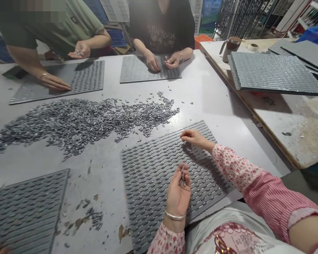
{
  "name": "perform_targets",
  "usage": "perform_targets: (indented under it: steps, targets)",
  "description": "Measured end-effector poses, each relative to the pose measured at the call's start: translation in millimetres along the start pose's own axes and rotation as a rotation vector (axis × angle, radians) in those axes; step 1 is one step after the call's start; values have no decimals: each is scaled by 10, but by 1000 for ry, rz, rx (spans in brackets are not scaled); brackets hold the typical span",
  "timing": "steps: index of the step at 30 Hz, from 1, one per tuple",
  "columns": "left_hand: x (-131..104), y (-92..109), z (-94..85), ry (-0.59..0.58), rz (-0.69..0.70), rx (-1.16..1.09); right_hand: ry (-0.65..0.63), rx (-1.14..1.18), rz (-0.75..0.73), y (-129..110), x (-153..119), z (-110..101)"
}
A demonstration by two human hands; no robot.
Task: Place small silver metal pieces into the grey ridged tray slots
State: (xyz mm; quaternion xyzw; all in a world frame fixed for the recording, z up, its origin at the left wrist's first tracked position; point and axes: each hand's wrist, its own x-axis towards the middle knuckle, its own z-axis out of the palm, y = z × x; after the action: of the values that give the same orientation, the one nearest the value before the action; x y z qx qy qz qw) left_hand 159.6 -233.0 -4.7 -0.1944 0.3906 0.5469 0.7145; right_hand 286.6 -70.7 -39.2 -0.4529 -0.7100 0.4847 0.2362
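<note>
We see a ribbed tray (201, 126) partly filled with grey pieces (151, 188), the left hand (178, 195) cupping several, the right hand (194, 138) pinched, contents indiscernible, and a heap (82, 121) beyond.

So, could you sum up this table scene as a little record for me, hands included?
Left hand: palm up, holding small grey pieces
Right hand: fingertips together over the ridged panel, toward its far right corner; whether they pinch a piece is unclear
Loose pile: grey pieces, spread beyond the panel
Across: person in green at far-left panel; person in black at far-middle panel
Side table: stack of panels, cup
</note>
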Motion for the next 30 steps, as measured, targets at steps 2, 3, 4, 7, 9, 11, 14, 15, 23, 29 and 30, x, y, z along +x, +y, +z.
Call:
perform_targets:
  steps: [2, 3, 4, 7, 9, 11, 14, 15, 23, 29, 30]
  targets:
    - [0, 8, -33, -29, -39, -20, -22, -291, -16, 71, 112, -44]
    - [5, 7, -51, -48, -50, -26, -46, -382, -35, 96, 147, -49]
    - [11, 4, -68, -66, -52, -24, -63, -431, -52, 113, 168, -46]
    - [30, -16, -98, -86, -22, 16, -73, -474, -58, 135, 185, -7]
    - [39, -31, -102, -84, -7, 41, -76, -510, -57, 138, 185, 19]
    - [46, -46, -99, -63, 6, 53, -83, -544, -56, 138, 191, 36]
    - [56, -68, -90, -24, 26, 70, -84, -595, -48, 132, 204, 59]
    - [59, -75, -88, -15, 31, 79, -82, -612, -44, 128, 206, 68]
    - [69, -97, -100, -31, 89, 97, -74, -684, -24, 108, 205, 102]
    - [47, -103, -83, -44, 75, 62, -72, -691, -24, 139, 232, 106]
    - [45, -103, -79, -40, 74, 56, -78, -689, -21, 143, 245, 107]
